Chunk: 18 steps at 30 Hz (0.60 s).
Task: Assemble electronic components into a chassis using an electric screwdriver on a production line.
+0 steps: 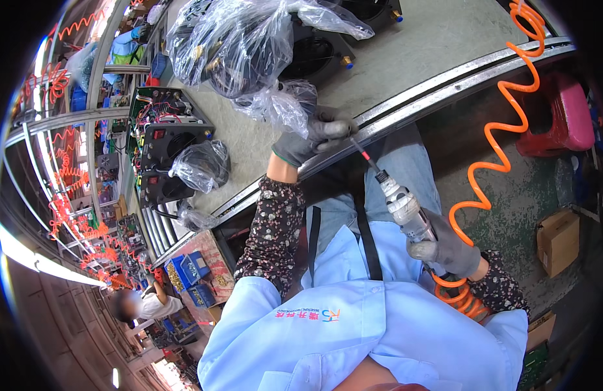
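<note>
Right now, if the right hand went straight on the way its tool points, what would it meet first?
The tool in the right hand would likely meet the left hand first, though depth is unclear.

Passable over bare counter [419,39], upper right; blocked upper left by plastic bag [243,52], at right by orange coiled hose [497,148].

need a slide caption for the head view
Gloved right hand holds a power driver, its bit near the gloved left hand by the workbench edge.
</note>
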### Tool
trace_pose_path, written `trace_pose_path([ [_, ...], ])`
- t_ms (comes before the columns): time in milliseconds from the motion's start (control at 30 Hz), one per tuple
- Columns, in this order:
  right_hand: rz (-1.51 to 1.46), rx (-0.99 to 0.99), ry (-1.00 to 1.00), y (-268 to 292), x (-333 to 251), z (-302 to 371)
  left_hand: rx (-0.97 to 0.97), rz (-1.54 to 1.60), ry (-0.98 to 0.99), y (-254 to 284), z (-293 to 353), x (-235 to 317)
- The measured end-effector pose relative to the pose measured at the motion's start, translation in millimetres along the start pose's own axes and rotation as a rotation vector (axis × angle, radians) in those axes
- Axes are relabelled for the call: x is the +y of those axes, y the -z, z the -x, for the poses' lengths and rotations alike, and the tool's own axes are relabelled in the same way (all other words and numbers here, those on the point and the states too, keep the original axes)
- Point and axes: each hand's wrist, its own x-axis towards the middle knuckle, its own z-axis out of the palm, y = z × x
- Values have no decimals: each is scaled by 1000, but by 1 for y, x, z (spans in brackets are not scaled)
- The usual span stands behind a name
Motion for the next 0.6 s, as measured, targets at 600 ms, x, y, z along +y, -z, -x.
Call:
trace_pose_path([
  [600, -4, 213, 298, -40, -12, -83, 28, 1069, -409, -25, 40, -23],
])
